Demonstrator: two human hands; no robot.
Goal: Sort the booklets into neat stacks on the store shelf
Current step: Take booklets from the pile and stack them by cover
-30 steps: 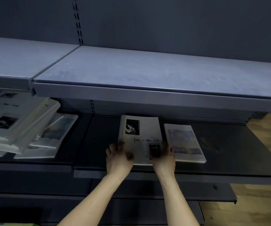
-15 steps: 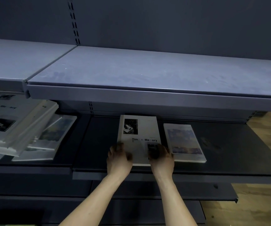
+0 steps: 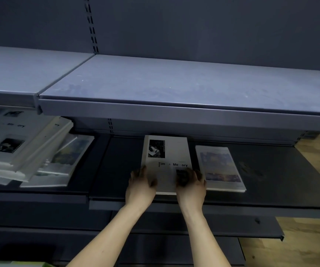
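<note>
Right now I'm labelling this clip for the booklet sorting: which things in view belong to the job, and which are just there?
Job:
white booklet, held by left hand and right hand
colourful booklet beside it
messy booklet pile
dark shelf

Just there:
grey upper shelf
wooden floor

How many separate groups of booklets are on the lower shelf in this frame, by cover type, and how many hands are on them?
White photo-cover stack under the hands: 1
Colour-cover stack beside it: 1
Messy mixed pile at far left: 1
Hands, left hand and right hand, on the white stack: 2
Total: 3 booklet groups, 2 hands
</note>
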